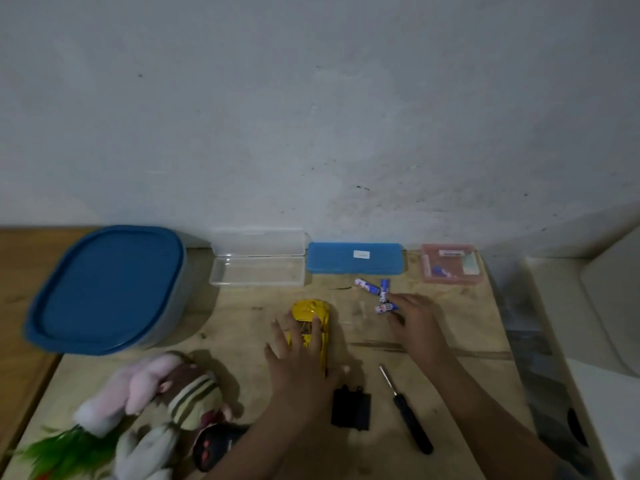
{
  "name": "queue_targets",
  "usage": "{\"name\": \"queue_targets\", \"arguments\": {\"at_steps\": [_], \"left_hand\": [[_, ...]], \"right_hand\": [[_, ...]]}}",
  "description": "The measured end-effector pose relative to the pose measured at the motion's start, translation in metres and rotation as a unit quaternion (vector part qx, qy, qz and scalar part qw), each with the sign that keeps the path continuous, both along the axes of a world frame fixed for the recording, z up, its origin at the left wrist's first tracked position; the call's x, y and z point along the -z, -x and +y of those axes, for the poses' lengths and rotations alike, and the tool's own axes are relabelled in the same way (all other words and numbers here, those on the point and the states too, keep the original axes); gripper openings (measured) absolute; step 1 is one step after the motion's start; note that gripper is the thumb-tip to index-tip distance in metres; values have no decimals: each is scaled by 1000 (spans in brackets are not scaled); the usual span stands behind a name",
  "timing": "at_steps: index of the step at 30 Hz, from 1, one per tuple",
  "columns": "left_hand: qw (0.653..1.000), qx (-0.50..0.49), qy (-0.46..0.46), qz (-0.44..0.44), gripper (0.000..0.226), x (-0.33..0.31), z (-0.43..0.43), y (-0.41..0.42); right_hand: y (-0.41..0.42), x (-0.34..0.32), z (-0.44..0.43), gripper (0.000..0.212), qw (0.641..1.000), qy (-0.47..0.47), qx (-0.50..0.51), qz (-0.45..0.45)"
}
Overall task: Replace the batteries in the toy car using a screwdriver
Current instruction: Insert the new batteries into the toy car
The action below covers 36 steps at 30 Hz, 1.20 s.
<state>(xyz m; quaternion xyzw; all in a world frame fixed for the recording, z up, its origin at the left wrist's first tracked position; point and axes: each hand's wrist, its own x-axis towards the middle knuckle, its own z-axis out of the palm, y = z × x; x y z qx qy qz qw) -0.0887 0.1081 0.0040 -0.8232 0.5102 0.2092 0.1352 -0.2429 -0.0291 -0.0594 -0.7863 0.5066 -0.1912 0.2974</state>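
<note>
Toy car (311, 327) — left fingers (294, 337) spread atop

dim, bluish indoor light, soft shadows on the table (242, 323), overall blur, wide-angle bending at edges

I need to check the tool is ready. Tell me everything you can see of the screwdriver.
The screwdriver lies flat on the wooden table, untouched. It has a thin metal shaft and a black handle, with the tip pointing away from the person. It lies just right of the black cover piece.
</note>
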Motion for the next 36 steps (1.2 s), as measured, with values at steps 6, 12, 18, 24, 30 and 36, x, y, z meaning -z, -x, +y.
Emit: {"name": "queue_targets", "arguments": {"at_steps": [6, 12, 18, 24, 30, 36], "left_hand": [[1000, 3, -6, -30, 93, 21, -14, 5], [999, -23, 0, 49, 94, 13, -21, -9], [862, -186, 147, 448, 115, -4, -1, -69], [528, -337, 202, 753, 99, -29, 21, -93], [413, -312, 230, 824, 103, -50, 22, -95], [432, -231, 239, 838, 101, -61, 34, -105]], "right_hand": [[-5, 3, 4, 20, 999, 39, 26, 10], [-1, -4, 21, 17, 992, 66, 105, -22], [-7, -38, 42, 16, 964, 77, 210, -143], [-41, -68, 62, 12, 939, -10, 264, -222], [-80, -93, 82, 11, 938, -83, 205, -266], [-104, -136, 88, 26, 926, -164, 81, -329]]}}
